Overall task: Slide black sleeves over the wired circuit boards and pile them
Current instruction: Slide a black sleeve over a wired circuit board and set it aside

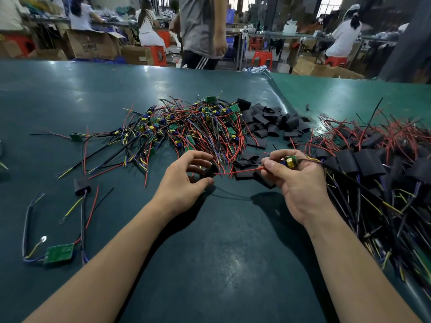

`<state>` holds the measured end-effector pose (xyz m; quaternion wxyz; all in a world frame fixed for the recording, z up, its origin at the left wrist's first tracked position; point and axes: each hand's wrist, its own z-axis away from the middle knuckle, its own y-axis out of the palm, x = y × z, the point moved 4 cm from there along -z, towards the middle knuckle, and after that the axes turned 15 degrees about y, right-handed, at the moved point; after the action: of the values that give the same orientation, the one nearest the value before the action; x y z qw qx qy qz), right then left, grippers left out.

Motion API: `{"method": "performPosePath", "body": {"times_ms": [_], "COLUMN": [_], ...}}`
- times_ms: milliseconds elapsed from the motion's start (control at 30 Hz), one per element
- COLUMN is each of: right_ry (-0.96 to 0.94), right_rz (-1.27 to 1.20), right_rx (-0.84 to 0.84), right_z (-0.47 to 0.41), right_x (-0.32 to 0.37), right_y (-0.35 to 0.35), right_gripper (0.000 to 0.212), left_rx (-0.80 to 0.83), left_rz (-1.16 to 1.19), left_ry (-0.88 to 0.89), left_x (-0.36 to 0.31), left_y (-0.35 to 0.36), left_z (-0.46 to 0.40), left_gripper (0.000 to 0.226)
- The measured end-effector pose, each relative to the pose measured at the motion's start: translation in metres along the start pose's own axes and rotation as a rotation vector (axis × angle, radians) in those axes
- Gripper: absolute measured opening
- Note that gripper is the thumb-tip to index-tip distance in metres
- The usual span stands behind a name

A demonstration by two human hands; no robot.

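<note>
My left hand [186,180] pinches a black sleeve [211,171] between thumb and fingers just above the table. My right hand [296,180] grips a small green wired circuit board [290,160] with a yellow capacitor. The board's red wire [240,171] runs left from it to the sleeve's mouth. A heap of bare wired boards [193,127] lies behind my hands. Loose black sleeves [268,122] are piled to its right. Sleeved boards [377,173] are heaped at the right.
A sleeved board [81,185] and a bare green board [59,252] with wires lie at the near left. The green table [221,252] meets a lighter green one at the back right. A person [201,31] stands at the far edge; others sit beyond.
</note>
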<state>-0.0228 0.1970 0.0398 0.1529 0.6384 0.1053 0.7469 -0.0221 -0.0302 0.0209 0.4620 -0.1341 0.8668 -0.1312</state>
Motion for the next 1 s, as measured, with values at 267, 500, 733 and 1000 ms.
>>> {"method": "performPosePath", "body": {"times_ms": [267,500,733,1000], "right_ry": [0.083,0.085,0.066,0.072], "right_rz": [-0.03,-0.053,-0.029,0.012], "right_rx": [0.033,-0.02,-0.066,-0.068], "right_z": [-0.003,-0.004,-0.007,-0.008], "right_x": [0.0,0.0,0.001,0.002], "right_y": [-0.005,-0.008,-0.013,-0.016], "right_gripper": [0.018,0.019,0.02,0.022], "left_rx": [0.022,0.105,0.145,0.14], "left_rz": [0.019,0.086,0.104,0.095], "left_ry": [0.019,0.061,0.107,0.101], "left_x": [0.0,-0.01,-0.014,-0.012], "left_y": [0.001,0.005,0.007,0.007], "left_z": [0.001,0.002,0.003,0.002], "left_gripper": [0.049,0.048,0.046,0.042]}}
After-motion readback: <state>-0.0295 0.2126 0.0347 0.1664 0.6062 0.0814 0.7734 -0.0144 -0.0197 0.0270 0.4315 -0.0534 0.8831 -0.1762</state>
